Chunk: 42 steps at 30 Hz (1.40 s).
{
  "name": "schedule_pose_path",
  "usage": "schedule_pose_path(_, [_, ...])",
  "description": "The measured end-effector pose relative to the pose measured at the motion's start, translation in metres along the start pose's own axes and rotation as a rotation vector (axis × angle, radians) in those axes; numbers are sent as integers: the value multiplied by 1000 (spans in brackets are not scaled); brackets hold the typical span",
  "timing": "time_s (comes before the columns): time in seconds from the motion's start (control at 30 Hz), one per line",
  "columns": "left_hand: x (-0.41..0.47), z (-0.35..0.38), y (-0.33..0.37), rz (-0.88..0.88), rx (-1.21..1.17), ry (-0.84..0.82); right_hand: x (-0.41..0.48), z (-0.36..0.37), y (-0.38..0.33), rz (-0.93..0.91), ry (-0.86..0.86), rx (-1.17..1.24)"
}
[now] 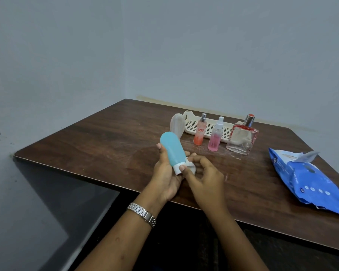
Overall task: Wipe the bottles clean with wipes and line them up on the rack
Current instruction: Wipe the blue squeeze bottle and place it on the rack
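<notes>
Gripping a pale blue rounded plastic tube bottle [171, 149] round its lower half, the left hand [164, 178] held it clear above the dark brown wooden counter [106, 137]. A silver metal link watch [143, 214] sat on that wrist. The bottle's long axis was tilted, with the rounded end up and away and the white screw cap [178, 168] down toward the person. The right hand [207, 182] pinched a crumpled white wipe [191, 166] in curled fingers and pressed it against the cap end from the right.

Likely step: wiping the cap and neck, with this bottle not yet racked.

The cream perforated plastic rack [192, 125] lay beyond the hands and to their right, near the wall, with its long side running left to right. Placing the bottle would mean reaching forward and rightward. The left hand carried the bottle, while the right hand was on the rack's side but busy with the wipe.

Three bottles stood upright just in front of the rack, apparently on the counter rather than in it. They were an orange-tinted slim spray bottle [199, 133], a pink-tinted clear spray bottle [215, 137] and a square clear glass perfume bottle [242, 138]. They stood between the hands and the rack, so tipping one was a risk. A beige oval ribbed item [177, 125] stood at the rack's left end; what it was could not be told. A blue soft plastic wipes pack [309, 182] lay well to the right with its flap open.
</notes>
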<state>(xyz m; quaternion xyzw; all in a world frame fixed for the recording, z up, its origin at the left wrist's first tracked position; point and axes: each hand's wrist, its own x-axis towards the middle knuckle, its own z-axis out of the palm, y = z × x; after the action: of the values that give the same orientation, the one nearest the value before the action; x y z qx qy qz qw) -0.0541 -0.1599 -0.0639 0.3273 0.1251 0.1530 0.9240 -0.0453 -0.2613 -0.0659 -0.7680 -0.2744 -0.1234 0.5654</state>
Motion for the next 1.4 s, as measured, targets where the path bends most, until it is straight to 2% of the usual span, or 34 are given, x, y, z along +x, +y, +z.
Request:
schedule_pose_path(0.17, [0, -3, -1, 37, -1, -30, 5, 2, -1, 240, -116, 239])
schedule_pose_path(0.27, [-1, -1, -1, 96, 47, 26, 6, 3, -1, 322, -145, 377])
schedule_pose_path(0.33, [-4, 2, -1, 120, 86, 95, 7, 2, -2, 282, -61, 335])
schedule_pose_path(0.47, [-6, 3, 0, 179, 56, 19, 4, 0, -3, -25, 170, -136])
schedule_pose_path(0.57, [-9, 2, 2, 123, -15, -46, -3, 3, 0, -230, 102, -294])
schedule_pose_path(0.7, [-6, -1, 6, 139, -116, -19, -12, 6, 4, -444, 41, -321])
schedule_pose_path(0.8, [-3, -4, 6, 114, -100, -52, -14, 5, -1, -431, 43, -211])
schedule_pose_path(0.97, [0, -3, 5, 178, -175, -32, -15, 4, -10, -48, 32, -2])
schedule_pose_path(1.1, [2, -2, 4, 208, -207, 69, -23, 12, -14, 86, 44, 178])
schedule_pose_path(1.23, [6, -5, 5, 187, -274, 125, -29, 22, -12, -10, 183, -16])
schedule_pose_path(1.4, [5, -5, 7, 163, -342, 155, -35, 35, -8, -287, 264, -252])
